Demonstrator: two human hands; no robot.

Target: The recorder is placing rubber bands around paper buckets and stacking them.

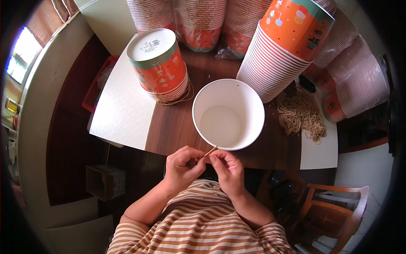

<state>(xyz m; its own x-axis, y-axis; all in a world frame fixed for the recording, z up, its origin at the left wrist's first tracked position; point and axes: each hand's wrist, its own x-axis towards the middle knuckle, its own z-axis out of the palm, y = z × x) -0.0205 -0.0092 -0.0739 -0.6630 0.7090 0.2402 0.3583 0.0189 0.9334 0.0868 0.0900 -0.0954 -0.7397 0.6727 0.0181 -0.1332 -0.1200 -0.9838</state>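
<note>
Just in front of me on the table stands a white-lined paper bucket (252, 112), its mouth turned up and tilted toward me. A small dark hole shows in its far wall. At its near rim, my left hand (182, 168) pinches a thin tan cord (211, 150) between thumb and fingers. My right hand (229, 169) is closed at the rim beside it, thumb against forefinger, on the cord's other part. The bucket's outer near side is hidden. To the right lies a tangled heap of tan cords (299, 111).
Upside-down orange buckets (158, 74) stand stacked at left, with loose cords around their lower part. A tall leaning bucket stack (275, 59) rises right of centre. Plastic-wrapped stacks (199, 21) line the back. A black object (307, 84) lies behind the cords. A wooden chair (334, 211) stands lower right.
</note>
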